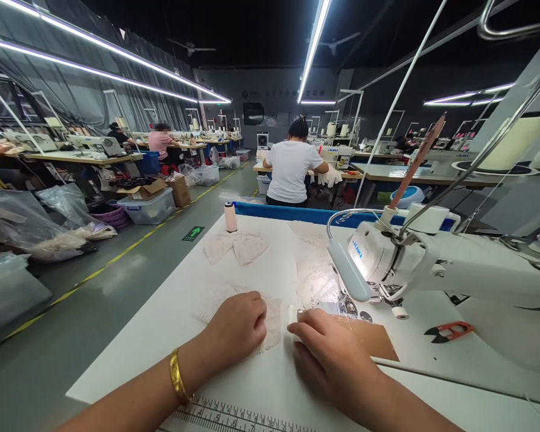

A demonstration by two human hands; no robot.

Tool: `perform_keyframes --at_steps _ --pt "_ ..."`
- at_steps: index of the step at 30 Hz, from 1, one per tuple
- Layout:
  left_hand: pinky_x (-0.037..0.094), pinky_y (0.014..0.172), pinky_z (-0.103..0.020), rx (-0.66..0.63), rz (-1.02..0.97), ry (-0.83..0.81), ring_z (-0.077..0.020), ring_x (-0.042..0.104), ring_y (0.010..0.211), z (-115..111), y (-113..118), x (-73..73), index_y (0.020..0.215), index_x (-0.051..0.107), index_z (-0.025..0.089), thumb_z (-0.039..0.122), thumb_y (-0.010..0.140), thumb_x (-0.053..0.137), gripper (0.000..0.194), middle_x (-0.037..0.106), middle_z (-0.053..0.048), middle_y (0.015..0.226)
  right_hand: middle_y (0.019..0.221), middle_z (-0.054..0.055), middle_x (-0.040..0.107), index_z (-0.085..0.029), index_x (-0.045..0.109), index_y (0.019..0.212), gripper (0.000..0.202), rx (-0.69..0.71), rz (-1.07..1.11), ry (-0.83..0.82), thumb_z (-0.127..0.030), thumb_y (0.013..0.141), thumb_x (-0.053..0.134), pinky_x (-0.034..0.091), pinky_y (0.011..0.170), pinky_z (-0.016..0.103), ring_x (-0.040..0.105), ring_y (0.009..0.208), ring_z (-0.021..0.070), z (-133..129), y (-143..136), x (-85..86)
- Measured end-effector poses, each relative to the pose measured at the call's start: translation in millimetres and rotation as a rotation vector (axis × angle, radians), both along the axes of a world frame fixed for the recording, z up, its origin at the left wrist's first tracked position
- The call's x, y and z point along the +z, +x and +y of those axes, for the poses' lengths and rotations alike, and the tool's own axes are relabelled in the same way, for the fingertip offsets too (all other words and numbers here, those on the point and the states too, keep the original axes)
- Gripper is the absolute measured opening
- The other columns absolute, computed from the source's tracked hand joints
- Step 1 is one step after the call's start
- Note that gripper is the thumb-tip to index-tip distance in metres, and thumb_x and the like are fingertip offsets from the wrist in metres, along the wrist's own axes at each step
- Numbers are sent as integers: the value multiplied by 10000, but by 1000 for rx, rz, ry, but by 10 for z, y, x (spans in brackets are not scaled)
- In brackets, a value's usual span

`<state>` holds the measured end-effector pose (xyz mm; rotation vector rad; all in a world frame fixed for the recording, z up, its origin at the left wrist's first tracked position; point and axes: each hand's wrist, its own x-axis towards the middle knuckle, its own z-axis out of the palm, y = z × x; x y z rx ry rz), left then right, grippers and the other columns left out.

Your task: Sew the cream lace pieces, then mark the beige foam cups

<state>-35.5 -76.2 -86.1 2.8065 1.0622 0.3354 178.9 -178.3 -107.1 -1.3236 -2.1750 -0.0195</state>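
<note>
My left hand, a gold bangle at its wrist, is closed over the edge of a pale pink lace piece lying on the white table. Its fingertips are hidden beneath the curled hand. My right hand is closed too, its fingers bent beside a small whitish strip in front of the sewing machine. What lies between these fingers is hidden. More lace runs under the machine's lit head, and two joined lace pieces lie farther back.
A pink thread spool stands at the table's far left corner. Orange-handled thread snips rest on the right of the machine bed. A brown sheet lies beside my right hand. A printed ruler runs along the front. A co-worker sits ahead.
</note>
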Motion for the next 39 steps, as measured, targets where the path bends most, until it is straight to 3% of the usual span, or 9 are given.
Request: perform_keyframes --at_steps 9,14,17,21,26,29,32,36,39 --pt "462 716 -371 -69 -12 -53 -242 588 776 -14 22 -107 726 492 219 41 767 538 188 620 -56 847 935 82 629 -185 690 1053 274 7 151 -48 -55 981 460 520 734 388 549 855 242 189 -199 -256" --pt "392 659 -343 2 -178 -179 -202 525 685 32 22 -64 642 404 223 53 747 529 235 559 -18 727 915 80 615 -177 698 1035 281 14 116 16 -23 945 480 493 714 370 504 838 236 177 -216 -293" --pt "380 625 -322 100 -356 -310 -187 526 664 157 -50 35 654 486 217 132 721 564 133 581 4 696 915 76 613 -181 691 971 265 -9 74 21 -4 914 503 472 689 353 494 826 230 182 -231 -275" --pt "499 615 -320 259 -701 -509 -179 599 650 496 -382 336 758 596 216 275 779 544 81 646 9 697 961 80 635 -185 674 951 246 -15 68 -6 4 895 527 486 696 350 513 854 230 177 -251 -263" --pt "616 717 -352 391 -1172 -519 -212 715 848 817 -966 1041 904 633 235 313 840 532 143 738 -7 815 1071 86 694 -189 658 981 281 11 92 -19 29 884 511 537 725 374 539 890 240 178 -275 -270" --pt "630 816 -317 421 -1541 -458 -189 712 1071 743 -1069 1466 953 669 222 187 895 507 175 787 11 909 1064 91 707 -192 651 984 286 26 116 -18 27 871 507 556 722 403 547 883 255 196 -251 -296" --pt "630 833 -292 307 -1560 -473 -182 696 1132 476 -900 1670 1005 702 240 188 976 508 203 794 26 1011 1048 102 696 -200 650 1034 274 54 158 0 -14 928 478 580 759 420 575 906 257 196 -204 -271" --pt "612 732 -303 111 -1299 -839 -191 705 836 7 -434 1437 974 706 175 198 863 667 120 760 -46 938 1166 112 646 -251 604 1297 272 63 425 -86 -229 1052 487 582 806 408 605 922 232 72 -158 15" --pt "552 688 -283 46 -1076 -1140 -163 655 743 -307 -58 1063 858 597 193 300 860 690 142 679 2 791 1154 93 630 -289 537 1414 486 124 854 -444 -611 1050 510 561 760 390 595 829 207 -123 -126 316"
